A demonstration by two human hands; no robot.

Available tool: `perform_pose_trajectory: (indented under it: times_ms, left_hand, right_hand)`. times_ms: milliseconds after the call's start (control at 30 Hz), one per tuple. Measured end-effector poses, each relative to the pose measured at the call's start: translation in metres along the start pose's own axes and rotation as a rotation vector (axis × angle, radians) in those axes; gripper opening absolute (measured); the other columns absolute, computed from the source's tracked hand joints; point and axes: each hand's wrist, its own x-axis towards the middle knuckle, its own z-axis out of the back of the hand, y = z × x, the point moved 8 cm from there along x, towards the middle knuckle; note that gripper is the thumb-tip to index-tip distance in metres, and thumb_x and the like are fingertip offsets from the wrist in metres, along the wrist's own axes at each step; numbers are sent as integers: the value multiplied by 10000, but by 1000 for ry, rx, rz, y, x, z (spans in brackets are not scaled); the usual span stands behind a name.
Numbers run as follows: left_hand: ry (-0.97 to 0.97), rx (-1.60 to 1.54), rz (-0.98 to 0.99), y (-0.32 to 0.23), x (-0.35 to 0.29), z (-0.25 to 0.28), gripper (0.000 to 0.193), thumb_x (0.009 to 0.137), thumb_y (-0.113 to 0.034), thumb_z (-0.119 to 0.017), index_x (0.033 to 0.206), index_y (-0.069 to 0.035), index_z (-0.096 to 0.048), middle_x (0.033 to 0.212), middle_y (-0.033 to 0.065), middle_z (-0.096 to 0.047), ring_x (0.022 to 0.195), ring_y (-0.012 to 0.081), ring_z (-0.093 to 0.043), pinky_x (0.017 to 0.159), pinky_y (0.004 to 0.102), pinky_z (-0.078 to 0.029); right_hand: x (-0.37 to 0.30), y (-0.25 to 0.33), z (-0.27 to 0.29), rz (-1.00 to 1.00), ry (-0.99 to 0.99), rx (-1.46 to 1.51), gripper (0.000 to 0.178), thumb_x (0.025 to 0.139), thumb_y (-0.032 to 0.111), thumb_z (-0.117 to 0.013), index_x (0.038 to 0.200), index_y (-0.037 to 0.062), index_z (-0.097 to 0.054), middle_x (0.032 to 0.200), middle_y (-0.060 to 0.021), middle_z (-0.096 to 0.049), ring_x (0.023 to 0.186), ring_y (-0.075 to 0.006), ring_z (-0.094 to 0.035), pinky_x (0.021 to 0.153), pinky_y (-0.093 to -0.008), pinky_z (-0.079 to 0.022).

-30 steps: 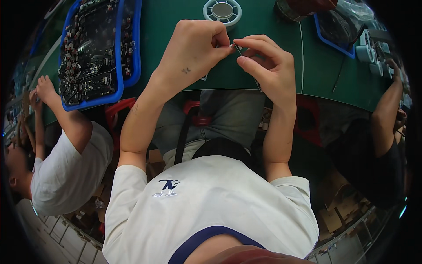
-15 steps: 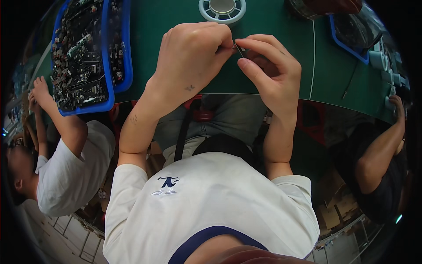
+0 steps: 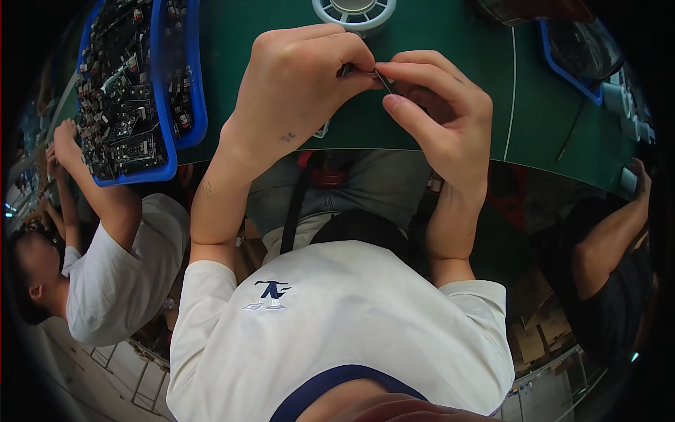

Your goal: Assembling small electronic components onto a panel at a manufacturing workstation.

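So everything here goes by the pale spoked wheel (image 3: 354, 21) on the green desk (image 3: 464, 42), and even that is chopped off by the top edge. Just on the near side of it, the left hand (image 3: 299, 88) and right hand (image 3: 448, 105) meet over a thin dark piece (image 3: 384, 81). Left grip is pinched on the end closest to the wheel, right grip has it between index finger and thumb. The piece is tiny and mostly buried in fingers, so I can't make out what it is or exactly where each fingertip touches.

Well left of the wheel there's a blue tray (image 3: 166, 130) heaped with dark circuit boards (image 3: 126, 126) and little connectors, overlapping a second blue tray (image 3: 197, 91) with more of the same. Most of that second one is covered, and both run up to the top edge.

Right of the wheel, a dark reddish thing (image 3: 545, 8) is cut off too, no idea what it is. Past that sits another blue tray (image 3: 576, 84), its contents just a dark, shiny blur. A thin rod (image 3: 573, 130) lies on the wheel-facing side of some pale blue cylinders (image 3: 617, 98).
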Motion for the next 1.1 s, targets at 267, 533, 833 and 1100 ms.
perform_pose_trajectory:
  times_ms: [267, 533, 833, 1100]
  left_hand:
    - [65, -23, -17, 2, 4, 1, 187, 687, -58, -867, 814, -30, -732, 717, 50, -682, 595, 135, -657, 535, 234, -495]
    - [89, -23, -33, -1, 2, 1, 173, 744, -141, -831, 814, -36, -713, 727, 84, -666, 638, 254, -670, 615, 320, -536]
    - [205, -49, 36, 5, 9, 0, 197, 693, -100, -854, 837, -34, -736, 722, 70, -666, 619, 198, -660, 569, 279, -511]
    - [205, 5, 14, 3, 8, -3, 214, 663, -68, -868, 827, -28, -736, 692, 58, -656, 580, 164, -641, 538, 260, -496]
  right_hand:
    - [1, 1, 0, 19, 41, 13, 269, 830, -31, -732, 1098, -13, -740, 1071, -92, -680, 808, -111, -670, 679, -197, -528]
    - [1, 3, -1, -21, 36, 67, 252, 845, -27, -726, 1096, -11, -745, 1092, -105, -690, 863, -147, -702, 729, -204, -560]
    - [2, 5, -4, -4, 112, 68, 279, 833, -98, -688, 1105, -50, -730, 1120, -124, -671, 888, -141, -664, 721, -207, -526]
    - [-1, 10, -8, 60, 108, -95, 306, 811, -146, -681, 1104, -71, -721, 1136, -142, -659, 900, -147, -655, 746, -223, -533]
